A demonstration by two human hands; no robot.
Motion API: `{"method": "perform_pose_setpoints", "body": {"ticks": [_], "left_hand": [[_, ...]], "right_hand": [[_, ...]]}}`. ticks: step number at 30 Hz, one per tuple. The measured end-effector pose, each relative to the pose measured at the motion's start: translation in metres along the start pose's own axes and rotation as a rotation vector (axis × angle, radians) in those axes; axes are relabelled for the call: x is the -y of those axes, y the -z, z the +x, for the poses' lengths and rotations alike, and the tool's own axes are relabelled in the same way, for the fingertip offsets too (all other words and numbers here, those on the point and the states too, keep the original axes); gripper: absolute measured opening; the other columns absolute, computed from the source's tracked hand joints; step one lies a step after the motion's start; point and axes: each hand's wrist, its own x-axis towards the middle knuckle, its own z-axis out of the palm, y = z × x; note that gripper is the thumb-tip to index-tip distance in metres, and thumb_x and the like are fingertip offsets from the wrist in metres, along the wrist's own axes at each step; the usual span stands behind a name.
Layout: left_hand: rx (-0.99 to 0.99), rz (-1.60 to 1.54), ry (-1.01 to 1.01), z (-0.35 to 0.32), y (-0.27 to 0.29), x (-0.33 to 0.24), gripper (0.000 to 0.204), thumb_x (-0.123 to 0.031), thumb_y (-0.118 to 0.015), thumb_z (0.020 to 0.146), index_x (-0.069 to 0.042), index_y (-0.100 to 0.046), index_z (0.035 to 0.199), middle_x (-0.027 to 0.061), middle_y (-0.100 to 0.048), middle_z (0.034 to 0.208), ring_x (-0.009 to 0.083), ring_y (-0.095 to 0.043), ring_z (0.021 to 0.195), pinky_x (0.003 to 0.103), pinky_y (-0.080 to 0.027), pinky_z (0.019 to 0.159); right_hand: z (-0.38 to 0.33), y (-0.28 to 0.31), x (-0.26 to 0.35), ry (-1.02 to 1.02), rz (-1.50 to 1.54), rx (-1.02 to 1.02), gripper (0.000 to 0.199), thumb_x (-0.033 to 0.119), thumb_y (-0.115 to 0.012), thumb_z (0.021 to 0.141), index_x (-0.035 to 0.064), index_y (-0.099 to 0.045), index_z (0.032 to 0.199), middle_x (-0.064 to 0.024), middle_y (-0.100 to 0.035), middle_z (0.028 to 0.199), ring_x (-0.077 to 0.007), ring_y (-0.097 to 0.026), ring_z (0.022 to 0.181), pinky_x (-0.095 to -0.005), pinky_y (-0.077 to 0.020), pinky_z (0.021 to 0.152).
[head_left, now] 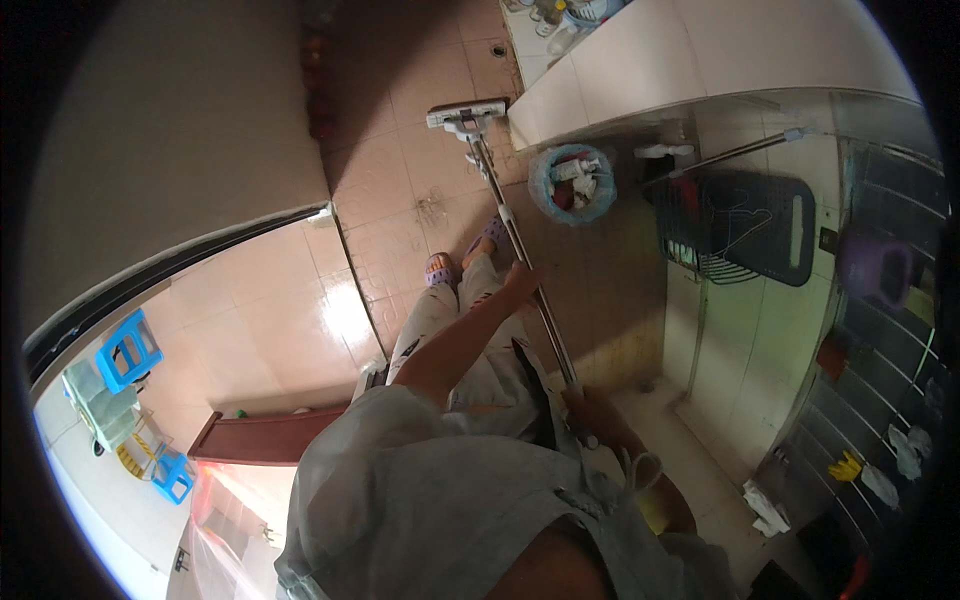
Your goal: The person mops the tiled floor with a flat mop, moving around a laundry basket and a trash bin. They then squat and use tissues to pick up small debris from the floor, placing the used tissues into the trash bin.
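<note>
A flat mop with a long metal pole (551,330) slants from beside my body up to the far floor. Its wide white head (466,114) rests on the reddish tiles, close to the corner of the tiled counter. Partway up the pole, my left hand (520,284) is wrapped round it. My right hand (588,410) grips the pole lower in the view, near its upper end by my right side; its fingers are partly in shadow. Below the mop head, my feet in purple clogs (440,270) stand on the tiles.
A lined waste bin (572,186) full of rubbish stands right of the pole. Past it are a dark plastic rack (738,228) and a tiled counter wall (610,85). At left are a doorway edge (345,270), blue stools (129,350) and a red-brown wooden piece (260,437).
</note>
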Motion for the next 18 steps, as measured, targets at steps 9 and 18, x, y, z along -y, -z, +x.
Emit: {"method": "perform_pose_setpoints", "body": {"ticks": [9, 18], "left_hand": [[-0.016, 0.865, -0.348, 0.074, 0.042, -0.013, 0.027, -0.019, -0.061, 0.078, 0.001, -0.057, 0.096, 0.0142, -0.058, 0.085, 0.0274, -0.060, 0.072, 0.035, -0.049, 0.054], [-0.041, 0.026, 0.317, -0.057, -0.066, 0.051, 0.027, -0.027, -0.049, 0.086, -0.004, -0.047, 0.099, 0.0109, -0.054, 0.092, 0.0238, -0.057, 0.080, 0.041, -0.047, 0.062]], "right_hand": [[-0.003, 0.019, 0.079, -0.357, 0.724, 0.073, 0.016, 0.020, -0.053, 0.083, 0.0041, -0.054, 0.079, -0.0015, -0.052, 0.060, -0.0135, -0.048, 0.048, -0.0303, -0.0376, 0.043], [-0.130, -0.028, 0.044, -0.587, 0.559, 0.015, 0.017, 0.020, -0.052, 0.083, 0.0034, -0.057, 0.082, -0.0017, -0.053, 0.062, -0.0133, -0.050, 0.052, -0.0304, -0.0383, 0.046]]}}
